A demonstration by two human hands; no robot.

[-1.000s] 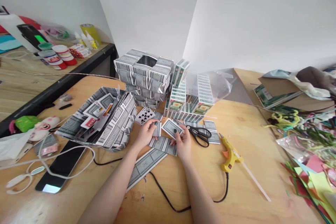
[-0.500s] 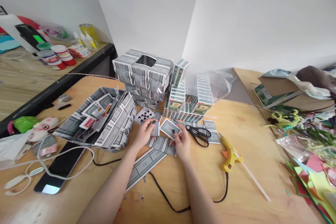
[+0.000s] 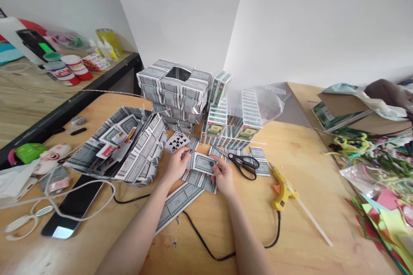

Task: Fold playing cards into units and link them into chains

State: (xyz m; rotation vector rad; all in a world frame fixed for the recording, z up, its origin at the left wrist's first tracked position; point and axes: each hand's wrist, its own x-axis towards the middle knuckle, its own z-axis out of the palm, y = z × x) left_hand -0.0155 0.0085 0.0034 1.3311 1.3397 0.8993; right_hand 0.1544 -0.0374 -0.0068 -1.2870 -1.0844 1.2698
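My left hand (image 3: 177, 165) pinches a patterned piece made of playing cards (image 3: 192, 144) between thumb and fingers. Closed on a grey-backed playing card (image 3: 204, 163), my right hand (image 3: 223, 176) keeps it face down, its left end against or overlapping the piece at my left hand. Beneath both hands lie more joined cards (image 3: 201, 179) and a long card strip (image 3: 178, 206). A club card (image 3: 177, 142) lies face up just beyond my left hand. Black-handled scissors (image 3: 243, 165) rest right of my right hand, blades toward it.
A yellow glue gun (image 3: 284, 191) with its cord lies at right. Card boxes (image 3: 250, 114) and a card-covered box (image 3: 176, 84) stand at the back. A card-covered basket (image 3: 142, 148) and a phone (image 3: 72, 208) are at left; paper scraps (image 3: 385, 223) sit far right.
The card in my right hand has turned from a slant to nearly level and moved left, against the piece at my left hand. My left hand has barely shifted.
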